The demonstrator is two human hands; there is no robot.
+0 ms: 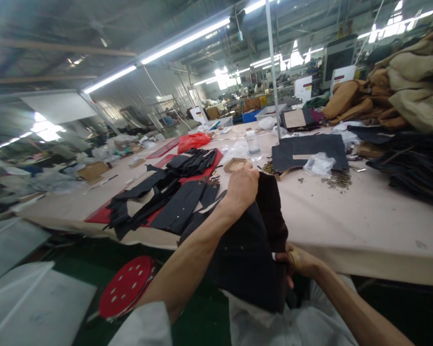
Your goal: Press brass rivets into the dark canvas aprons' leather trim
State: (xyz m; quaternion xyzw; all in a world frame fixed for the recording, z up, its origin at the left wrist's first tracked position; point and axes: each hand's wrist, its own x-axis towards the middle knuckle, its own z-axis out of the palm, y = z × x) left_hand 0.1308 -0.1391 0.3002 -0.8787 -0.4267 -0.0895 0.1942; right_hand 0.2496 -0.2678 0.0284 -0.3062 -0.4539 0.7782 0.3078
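Observation:
A black fabric piece (243, 250) with a dark brown reverse side hangs at the table's front edge, partly in front of my body. At its upper edge, my left hand (242, 185) is closed on the cloth, knuckles up. Lower down on the right side, my right hand (299, 262) pinches the fabric's edge, with a pale wrap on one finger. Small metal dots show on the black face. Beside it on the table lie black panels (180, 206) with small metal fittings. Just beyond my left hand is a small tray (235, 165) of tiny pieces.
A clear bottle (253, 145) stands near a metal pole (272, 72). To the right lie a dark panel (308, 149), a plastic bag (319, 165), scattered metal bits (337, 181) and a black fabric stack (414, 163). A red round stool (128, 287) stands below the table.

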